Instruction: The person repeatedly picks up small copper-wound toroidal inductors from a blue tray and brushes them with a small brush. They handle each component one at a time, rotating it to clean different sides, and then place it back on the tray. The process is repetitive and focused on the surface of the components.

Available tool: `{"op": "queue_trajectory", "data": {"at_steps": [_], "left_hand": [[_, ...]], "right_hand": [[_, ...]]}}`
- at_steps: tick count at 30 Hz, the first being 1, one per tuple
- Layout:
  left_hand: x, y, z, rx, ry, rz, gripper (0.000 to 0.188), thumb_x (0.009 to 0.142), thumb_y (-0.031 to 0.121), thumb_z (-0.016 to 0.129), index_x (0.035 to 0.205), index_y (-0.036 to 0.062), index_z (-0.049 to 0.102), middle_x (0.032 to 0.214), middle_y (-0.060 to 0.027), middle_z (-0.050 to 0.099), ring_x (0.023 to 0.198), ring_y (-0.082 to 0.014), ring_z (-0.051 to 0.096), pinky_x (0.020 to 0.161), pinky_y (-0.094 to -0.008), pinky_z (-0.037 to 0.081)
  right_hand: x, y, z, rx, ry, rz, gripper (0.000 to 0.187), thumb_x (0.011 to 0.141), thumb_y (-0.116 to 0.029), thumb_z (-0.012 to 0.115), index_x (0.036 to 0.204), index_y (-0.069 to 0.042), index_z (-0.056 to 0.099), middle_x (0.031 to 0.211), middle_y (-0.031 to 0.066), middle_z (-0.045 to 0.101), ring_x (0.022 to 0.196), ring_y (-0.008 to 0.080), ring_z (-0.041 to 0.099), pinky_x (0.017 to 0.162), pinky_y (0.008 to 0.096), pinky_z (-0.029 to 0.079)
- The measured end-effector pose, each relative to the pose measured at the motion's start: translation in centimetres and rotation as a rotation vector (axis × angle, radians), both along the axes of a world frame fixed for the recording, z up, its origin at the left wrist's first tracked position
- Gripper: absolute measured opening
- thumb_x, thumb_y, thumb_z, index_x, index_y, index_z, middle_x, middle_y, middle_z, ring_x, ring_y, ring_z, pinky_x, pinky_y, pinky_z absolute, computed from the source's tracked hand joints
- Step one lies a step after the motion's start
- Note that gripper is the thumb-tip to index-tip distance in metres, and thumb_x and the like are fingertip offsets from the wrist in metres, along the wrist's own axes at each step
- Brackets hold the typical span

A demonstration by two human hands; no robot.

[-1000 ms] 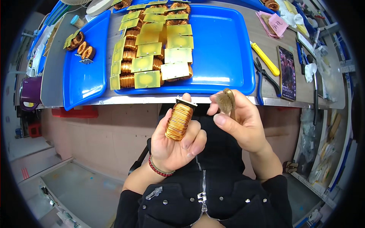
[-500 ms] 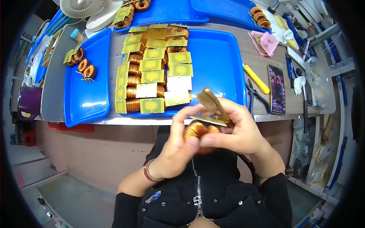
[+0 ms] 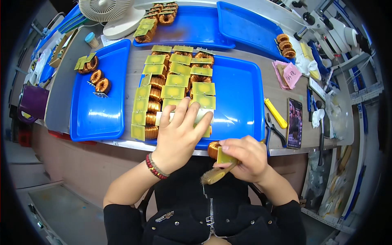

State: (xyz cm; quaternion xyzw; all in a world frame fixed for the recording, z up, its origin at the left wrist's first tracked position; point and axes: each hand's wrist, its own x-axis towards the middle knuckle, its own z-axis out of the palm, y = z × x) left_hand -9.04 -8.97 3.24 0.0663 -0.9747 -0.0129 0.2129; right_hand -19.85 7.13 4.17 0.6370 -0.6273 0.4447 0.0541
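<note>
My right hand [image 3: 250,158] grips a ring-shaped copper coil [image 3: 213,150] with a yellow board [image 3: 225,157] on it. The same hand also holds a small brush [image 3: 216,174], its bristles pointing toward my chest. My left hand [image 3: 178,136] is spread over the near rows of coils, fingers apart on their yellow boards; whatever lies under the palm is hidden. Several board-topped copper coils [image 3: 175,80] stand in rows on the left half of the middle blue tray [image 3: 241,90].
On the left, another blue tray [image 3: 98,122] carries a few coils [image 3: 103,85]. Two more blue trays [image 3: 196,24] lie at the back. To the right are a yellow-handled cutter [image 3: 276,114], pliers [image 3: 275,130], a phone [image 3: 294,122] and pink notes [image 3: 287,74]. A white fan [image 3: 105,10] stands back left.
My left hand has left the coil and moved forward left onto the tray's rows. My right hand keeps the coil and brush, now lower and tilted.
</note>
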Motion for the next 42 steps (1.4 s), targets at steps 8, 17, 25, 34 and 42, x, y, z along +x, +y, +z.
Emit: {"op": "queue_trajectory", "data": {"at_steps": [8, 17, 25, 34, 42], "left_hand": [[-0.9, 0.3, -0.3, -0.031, 0.043, 0.188, 0.036, 0.067, 0.009, 0.06, 0.102, 0.0123, 0.057, 0.105, -0.0069, 0.054, 0.1, -0.0222, 0.05, 0.091, -0.0447, 0.028], [-0.1, -6.3, 5.1, 0.412, 0.048, -0.037, 0.032, 0.074, 0.006, 0.063, 0.105, 0.0067, 0.058, 0.102, -0.0088, 0.061, 0.096, -0.0264, 0.054, 0.088, -0.0347, 0.037], [5.4, -19.3, 2.1, 0.578, 0.256, 0.46, 0.034, 0.076, 0.014, 0.063, 0.108, 0.0047, 0.057, 0.108, -0.0154, 0.057, 0.105, -0.0286, 0.053, 0.089, -0.0355, 0.042], [6.9, -20.0, -4.0, 0.287, 0.104, 0.854, 0.046, 0.068, 0.01, 0.07, 0.111, 0.0062, 0.054, 0.116, -0.0155, 0.049, 0.107, -0.0332, 0.048, 0.092, -0.0366, 0.04], [11.5, -20.7, -1.8, 0.335, -0.079, 0.2, 0.041, 0.061, -0.013, 0.05, 0.095, 0.0085, 0.058, 0.1, -0.0098, 0.058, 0.104, -0.0327, 0.05, 0.094, -0.0382, 0.037]], "right_hand": [[0.5, 0.0, -2.4, -0.031, 0.272, -0.018, 0.022, 0.07, -0.018, 0.067, 0.09, -0.011, 0.061, 0.093, 0.0037, 0.063, 0.061, 0.0099, 0.055, 0.05, 0.0207, 0.038], [1.0, -3.5, -3.7, 0.041, 0.348, -0.094, 0.029, 0.068, -0.015, 0.063, 0.097, -0.012, 0.061, 0.103, 0.0045, 0.058, 0.072, 0.012, 0.056, 0.05, 0.0225, 0.039], [1.3, -2.6, -3.4, 0.199, 0.306, -0.139, 0.047, 0.065, -0.011, 0.064, 0.11, -0.022, 0.062, 0.09, 0.0029, 0.051, 0.066, 0.0168, 0.051, 0.048, 0.0258, 0.039], [0.9, -3.1, -3.3, 0.205, 0.222, -0.107, 0.052, 0.059, -0.008, 0.07, 0.108, -0.024, 0.062, 0.098, 0.007, 0.049, 0.073, 0.0223, 0.053, 0.053, 0.0304, 0.043], [1.4, -2.8, -3.0, 0.159, 0.186, -0.126, 0.055, 0.056, -0.011, 0.073, 0.109, -0.017, 0.061, 0.109, 0.0115, 0.05, 0.075, 0.0227, 0.055, 0.056, 0.0294, 0.045]]}}
